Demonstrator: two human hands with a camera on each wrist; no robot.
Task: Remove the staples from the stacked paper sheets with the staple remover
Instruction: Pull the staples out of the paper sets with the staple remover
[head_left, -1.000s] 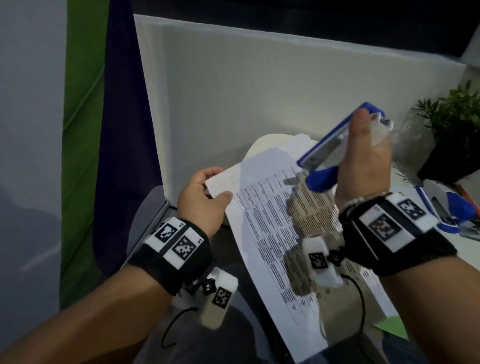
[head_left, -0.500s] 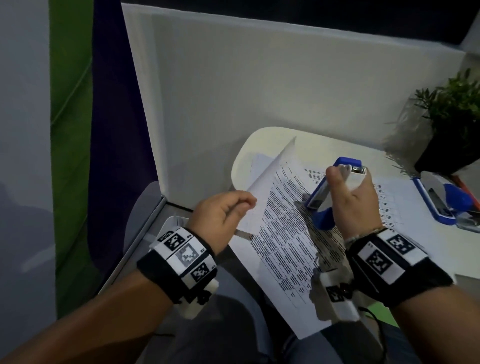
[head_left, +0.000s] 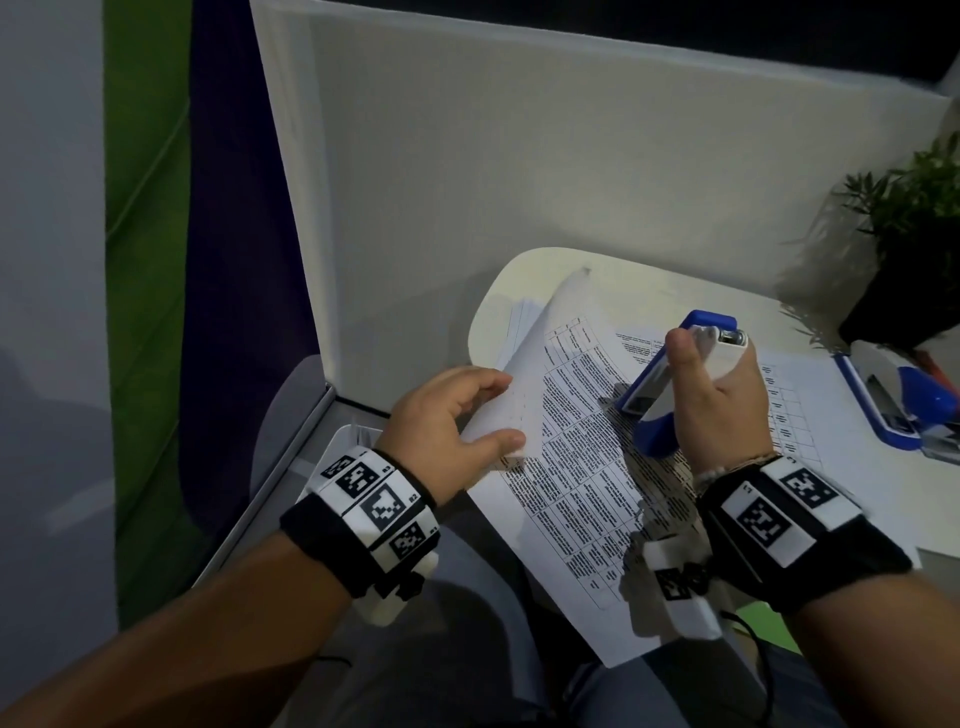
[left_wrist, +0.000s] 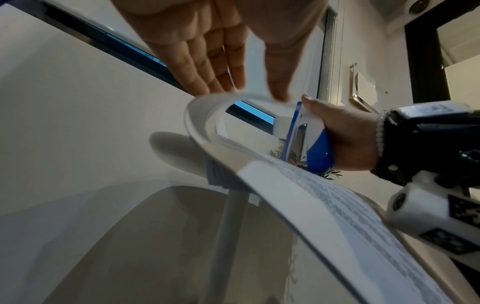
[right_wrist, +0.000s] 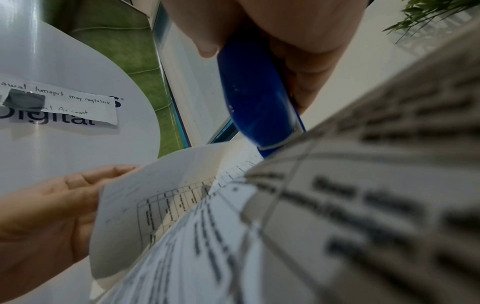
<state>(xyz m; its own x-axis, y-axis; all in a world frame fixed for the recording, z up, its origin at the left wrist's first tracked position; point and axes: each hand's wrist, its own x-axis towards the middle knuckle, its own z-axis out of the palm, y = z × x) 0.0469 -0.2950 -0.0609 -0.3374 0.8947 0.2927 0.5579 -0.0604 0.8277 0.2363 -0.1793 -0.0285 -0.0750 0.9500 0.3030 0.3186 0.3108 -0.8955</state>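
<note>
Our left hand (head_left: 452, 421) pinches the top sheets (head_left: 524, 369) back, likely clearing access for the blue staple remover (head_left: 657, 387) gripped in our right hand (head_left: 727, 421).

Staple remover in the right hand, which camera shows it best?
The head view: most of the blue-and-white staple remover shows, gripped by the right hand. Left wrist view shows its side; right wrist view only its blue base, blurred.

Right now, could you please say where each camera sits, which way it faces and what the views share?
Head: on the head, facing down at paper sheets; left hand and right hand show.
Left wrist: under the left hand, facing along its fingers.
Right wrist: under the right hand, facing along the sheets.
Shared: all show the staple remover.
</note>
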